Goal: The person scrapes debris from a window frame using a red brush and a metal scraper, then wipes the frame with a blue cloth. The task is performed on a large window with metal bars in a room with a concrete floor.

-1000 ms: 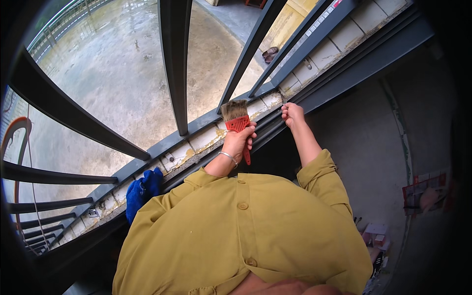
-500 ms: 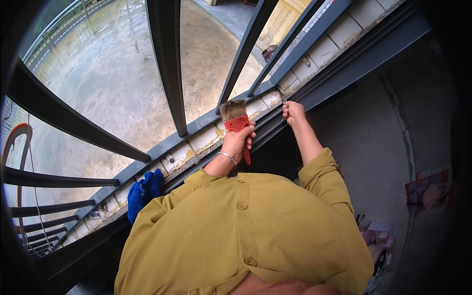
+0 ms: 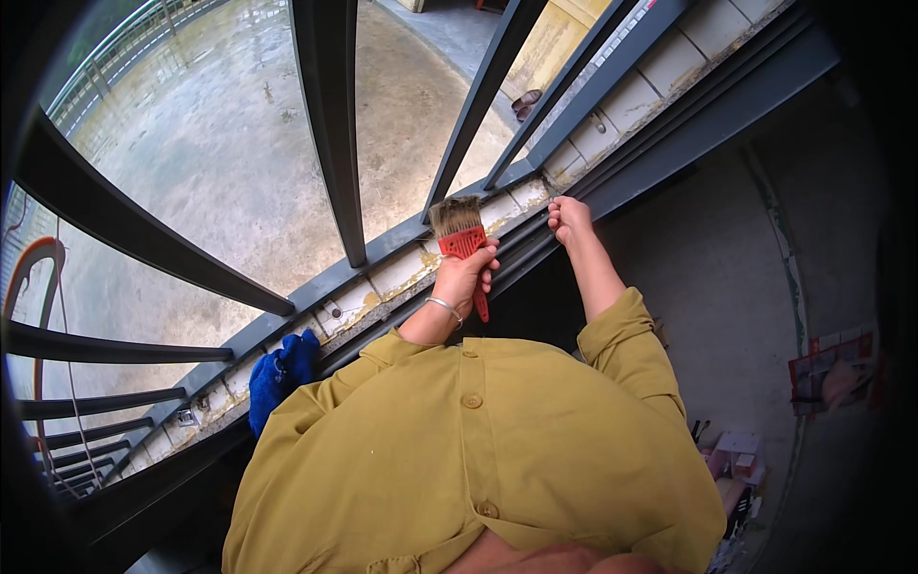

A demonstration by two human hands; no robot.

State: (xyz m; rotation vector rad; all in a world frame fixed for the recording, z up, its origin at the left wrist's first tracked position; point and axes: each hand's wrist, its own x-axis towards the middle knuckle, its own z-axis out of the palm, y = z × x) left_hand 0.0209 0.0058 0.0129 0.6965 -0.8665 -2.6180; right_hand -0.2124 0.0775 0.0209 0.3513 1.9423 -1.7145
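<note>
**Head view: brush held at the window ledge**

Head camera looked down over a mustard-yellow shirt to a tiled ledge below dark railing bars. The left hand was clenched around the red handle of a paintbrush, whose worn bristles pointed up and rested over the ledge tiles. The right hand was curled closed just beside, fingers resting on the ledge's dark frame, holding nothing visible. A blue cloth lay further left along the ledge.
</note>
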